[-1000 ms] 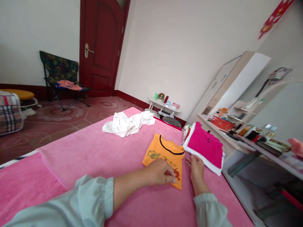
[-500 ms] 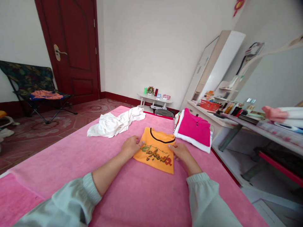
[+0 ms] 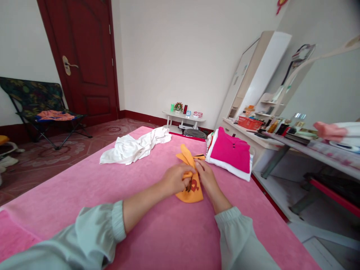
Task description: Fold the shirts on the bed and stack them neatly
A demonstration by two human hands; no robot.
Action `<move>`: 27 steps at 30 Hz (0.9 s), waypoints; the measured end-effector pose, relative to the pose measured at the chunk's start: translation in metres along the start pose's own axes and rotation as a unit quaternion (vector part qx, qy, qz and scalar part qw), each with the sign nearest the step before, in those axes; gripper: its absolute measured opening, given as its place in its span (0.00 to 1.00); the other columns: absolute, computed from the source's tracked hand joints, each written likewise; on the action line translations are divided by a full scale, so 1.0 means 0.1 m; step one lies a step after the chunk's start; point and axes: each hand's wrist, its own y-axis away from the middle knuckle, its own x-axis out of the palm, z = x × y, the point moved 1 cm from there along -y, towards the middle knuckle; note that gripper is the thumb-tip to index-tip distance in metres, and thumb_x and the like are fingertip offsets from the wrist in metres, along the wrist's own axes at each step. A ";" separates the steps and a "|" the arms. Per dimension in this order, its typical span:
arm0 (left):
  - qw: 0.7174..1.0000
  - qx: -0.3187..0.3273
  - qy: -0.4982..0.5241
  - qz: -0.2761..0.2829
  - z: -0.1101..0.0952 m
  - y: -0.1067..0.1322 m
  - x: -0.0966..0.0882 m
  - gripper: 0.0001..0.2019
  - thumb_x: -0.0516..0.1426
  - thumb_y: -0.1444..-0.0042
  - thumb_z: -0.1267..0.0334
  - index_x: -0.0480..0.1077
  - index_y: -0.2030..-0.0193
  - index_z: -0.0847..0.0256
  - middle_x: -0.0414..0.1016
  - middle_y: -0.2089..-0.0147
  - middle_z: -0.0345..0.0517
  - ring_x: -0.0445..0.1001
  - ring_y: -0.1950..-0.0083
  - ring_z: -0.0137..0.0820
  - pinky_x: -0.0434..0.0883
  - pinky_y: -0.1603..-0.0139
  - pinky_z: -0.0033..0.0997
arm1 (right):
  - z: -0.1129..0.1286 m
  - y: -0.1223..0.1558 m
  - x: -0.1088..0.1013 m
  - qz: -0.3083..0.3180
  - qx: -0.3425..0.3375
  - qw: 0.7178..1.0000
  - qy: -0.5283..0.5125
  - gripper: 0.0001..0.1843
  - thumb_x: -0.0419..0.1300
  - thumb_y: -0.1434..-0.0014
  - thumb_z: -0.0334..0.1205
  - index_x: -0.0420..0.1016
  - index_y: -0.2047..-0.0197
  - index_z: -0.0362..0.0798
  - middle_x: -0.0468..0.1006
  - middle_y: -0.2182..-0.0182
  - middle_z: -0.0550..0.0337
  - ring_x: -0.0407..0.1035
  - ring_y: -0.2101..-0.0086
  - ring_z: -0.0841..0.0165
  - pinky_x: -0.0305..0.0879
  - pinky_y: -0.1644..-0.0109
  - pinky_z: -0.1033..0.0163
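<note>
A small orange shirt (image 3: 193, 189) with a dark collar lies bunched on the pink bed cover (image 3: 157, 232). My left hand (image 3: 176, 177) is closed on its left side and lifts that side inward. My right hand (image 3: 204, 176) pinches the same shirt from the right, so the two hands meet over the cloth. Both arms wear pale green sleeves. A folded bright pink top (image 3: 231, 152) rests on a white folded garment just right of my hands.
A crumpled white garment (image 3: 132, 147) lies further back on the bed. A folding chair (image 3: 36, 105) and a dark red door (image 3: 84, 60) stand at left. A cluttered white dresser (image 3: 270, 131) runs along the right edge. A low white stand (image 3: 183, 117) sits by the wall.
The flat folded orange shirt has been gathered up: both hands moved from its sides to its middle, pushing the cloth together into a narrow bunch.
</note>
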 end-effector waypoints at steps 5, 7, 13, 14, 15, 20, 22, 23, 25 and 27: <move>0.977 0.043 0.111 0.178 -0.27 -0.09 0.21 0.08 0.58 0.50 0.64 0.77 0.64 0.59 0.79 0.67 0.42 0.75 0.66 0.32 0.68 0.64 0.27 | -0.02 0.03 -0.04 0.017 0.070 0.996 -0.059 0.26 0.60 0.50 0.48 0.71 0.49 0.44 0.78 0.57 0.53 0.72 0.58 0.60 0.67 0.53 0.56; 0.971 -0.001 0.191 0.146 -0.18 -0.11 0.28 0.09 0.56 0.46 0.62 0.76 0.66 0.62 0.78 0.69 0.43 0.75 0.69 0.30 0.68 0.67 0.26 | -0.06 0.05 -0.05 -0.002 0.091 0.992 -0.087 0.25 0.61 0.56 0.40 0.72 0.53 0.42 0.79 0.60 0.53 0.72 0.62 0.60 0.68 0.58 0.58; 0.976 -0.145 0.140 -0.083 0.49 -0.15 0.16 0.12 0.50 0.41 0.60 0.72 0.68 0.63 0.77 0.68 0.44 0.73 0.68 0.30 0.66 0.65 0.27 | 0.16 0.12 0.05 -0.054 0.151 0.970 -0.185 0.23 0.58 0.59 0.36 0.73 0.56 0.44 0.80 0.65 0.56 0.72 0.68 0.63 0.69 0.64 0.61; 0.981 -0.152 0.078 -0.088 0.59 -0.14 0.12 0.12 0.50 0.42 0.61 0.72 0.69 0.61 0.77 0.68 0.43 0.73 0.66 0.31 0.65 0.65 0.26 | 0.24 0.12 0.04 -0.064 0.143 0.969 -0.192 0.23 0.58 0.58 0.37 0.73 0.55 0.44 0.80 0.65 0.57 0.72 0.67 0.62 0.69 0.63 0.60; 0.983 -0.160 0.033 -0.083 0.67 -0.12 0.09 0.11 0.51 0.42 0.62 0.72 0.70 0.60 0.76 0.69 0.42 0.72 0.66 0.31 0.63 0.66 0.26 | 0.31 0.10 0.01 -0.078 0.129 0.969 -0.193 0.23 0.58 0.57 0.37 0.73 0.55 0.45 0.80 0.64 0.57 0.72 0.66 0.62 0.69 0.62 0.60; 0.989 -0.139 -0.048 -0.028 0.77 -0.07 0.13 0.08 0.53 0.44 0.65 0.72 0.69 0.57 0.75 0.68 0.41 0.71 0.66 0.31 0.59 0.68 0.27 | 0.61 -0.31 -0.60 -0.170 0.011 0.983 -0.074 0.21 0.59 0.53 0.40 0.73 0.54 0.46 0.79 0.63 0.58 0.71 0.65 0.62 0.68 0.62 0.60; 0.989 -0.127 -0.069 -0.013 0.73 -0.09 0.16 0.07 0.53 0.45 0.66 0.73 0.68 0.57 0.75 0.65 0.41 0.71 0.64 0.31 0.59 0.66 0.27 | 0.66 -0.65 -1.00 -0.202 -0.031 0.978 0.052 0.19 0.58 0.53 0.39 0.74 0.56 0.45 0.78 0.65 0.57 0.70 0.66 0.62 0.67 0.62 0.60; 0.989 -0.129 -0.074 -0.010 0.72 -0.10 0.18 0.07 0.53 0.45 0.67 0.72 0.68 0.57 0.75 0.65 0.41 0.71 0.63 0.31 0.59 0.66 0.27 | 0.67 -0.83 -1.19 -0.211 -0.060 0.967 0.131 0.18 0.57 0.53 0.38 0.74 0.57 0.45 0.78 0.65 0.57 0.70 0.65 0.61 0.66 0.61 0.59; 0.987 -0.140 -0.081 -0.007 0.72 -0.13 0.19 0.07 0.52 0.45 0.67 0.72 0.69 0.57 0.74 0.65 0.40 0.71 0.64 0.30 0.58 0.67 0.27 | 0.62 -1.19 -1.54 -0.219 -0.083 0.935 0.265 0.21 0.54 0.51 0.36 0.74 0.53 0.46 0.78 0.61 0.55 0.70 0.62 0.60 0.65 0.58 0.58; 0.986 -0.147 -0.082 -0.006 0.74 -0.16 0.19 0.07 0.52 0.45 0.67 0.71 0.70 0.57 0.74 0.66 0.39 0.70 0.64 0.30 0.58 0.67 0.27 | 0.49 -1.49 -1.79 -0.230 -0.056 0.890 0.389 0.24 0.54 0.49 0.36 0.72 0.48 0.48 0.77 0.59 0.53 0.70 0.59 0.58 0.64 0.54 0.56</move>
